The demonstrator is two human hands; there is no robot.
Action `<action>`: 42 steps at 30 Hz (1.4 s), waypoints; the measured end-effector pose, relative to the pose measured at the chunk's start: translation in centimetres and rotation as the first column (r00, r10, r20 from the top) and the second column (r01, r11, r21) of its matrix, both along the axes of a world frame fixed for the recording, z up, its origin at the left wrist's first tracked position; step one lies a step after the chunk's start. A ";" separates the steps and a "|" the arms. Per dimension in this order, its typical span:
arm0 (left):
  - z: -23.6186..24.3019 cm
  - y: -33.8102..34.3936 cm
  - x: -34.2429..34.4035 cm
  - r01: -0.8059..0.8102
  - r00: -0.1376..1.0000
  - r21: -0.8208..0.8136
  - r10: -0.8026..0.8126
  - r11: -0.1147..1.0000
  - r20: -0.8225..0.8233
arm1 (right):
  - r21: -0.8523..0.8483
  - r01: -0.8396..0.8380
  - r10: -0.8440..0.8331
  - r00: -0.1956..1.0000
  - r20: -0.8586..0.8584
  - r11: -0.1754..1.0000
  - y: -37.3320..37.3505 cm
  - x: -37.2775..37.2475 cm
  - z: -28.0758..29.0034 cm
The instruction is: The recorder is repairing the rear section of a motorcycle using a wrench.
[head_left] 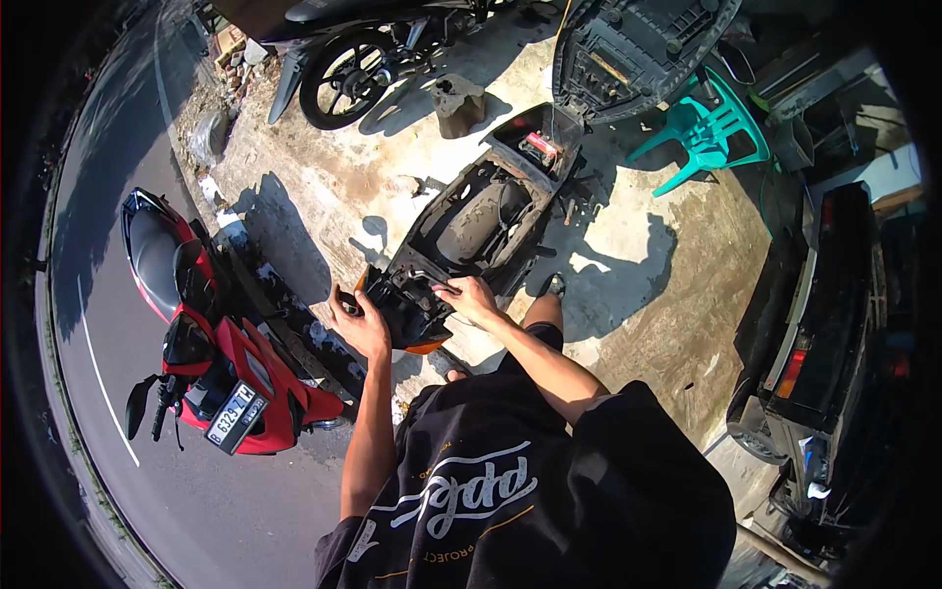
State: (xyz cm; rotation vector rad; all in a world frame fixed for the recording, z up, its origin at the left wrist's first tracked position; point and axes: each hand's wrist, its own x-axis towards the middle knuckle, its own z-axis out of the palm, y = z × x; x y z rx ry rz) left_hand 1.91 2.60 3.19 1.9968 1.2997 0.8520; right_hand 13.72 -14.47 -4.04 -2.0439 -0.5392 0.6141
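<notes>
In front of me stands a partly stripped scooter [469,221] with its seat off and its dark inner frame bare. Orange panels [424,347] flank its near end. My left hand [363,326] is at the left side of that end, thumb and fingers curled about a small dark part [346,302] whose kind I cannot make out. Over the right side of the same end is my right hand [473,298], its fingers bent and closed together at the dark frame; whatever they grip is hidden. A red part [541,146] shows at the scooter's far end.
A red scooter [245,378] stands close on the left, beside the road [108,324]. Beyond are a black motorcycle [348,79], a stool-like block [457,105], a large black plastic part [638,54] and a green chair [708,128]. At right is a dark vehicle [834,294].
</notes>
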 end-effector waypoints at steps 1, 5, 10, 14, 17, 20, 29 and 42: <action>-0.1 0.0 -0.4 0.010 1.000 0.010 -0.010 1.000 -0.012 | -0.021 0.000 0.000 1.000 -0.022 1.000 -0.1 -0.3 0.8; 0.3 0.0 -1.2 0.015 1.000 0.056 -0.014 0.998 -0.014 | -0.001 -0.086 0.086 0.990 0.110 0.996 -0.1 -1.4 1.5; -1.0 0.2 -1.2 0.023 0.999 0.036 -0.022 0.999 -0.030 | 0.125 -0.091 0.076 0.990 0.114 0.988 -0.2 -1.8 -1.4; -1.2 0.7 -1.5 0.003 1.000 0.033 -0.002 0.999 -0.023 | 0.039 -0.035 0.034 0.999 0.012 0.999 0.7 -2.0 1.5; -1.2 0.8 -1.0 -0.013 0.999 0.040 0.015 0.999 -0.034 | 0.269 0.010 -0.012 1.000 0.005 0.963 1.2 -1.2 -2.6; -1.8 0.9 -0.6 -0.019 0.999 0.063 0.021 0.998 -0.042 | 0.191 0.011 -0.008 1.000 -0.018 0.982 1.1 -0.5 -4.0; -1.7 1.0 -0.8 -0.059 0.997 0.051 0.062 0.997 -0.054 | -0.060 0.176 -0.173 0.984 0.046 0.983 2.2 -2.0 -2.8; 1.3 -0.4 -1.2 -0.053 0.994 -0.090 0.062 0.994 0.092 | -0.158 -0.327 0.357 0.902 0.243 0.932 -0.1 2.6 1.4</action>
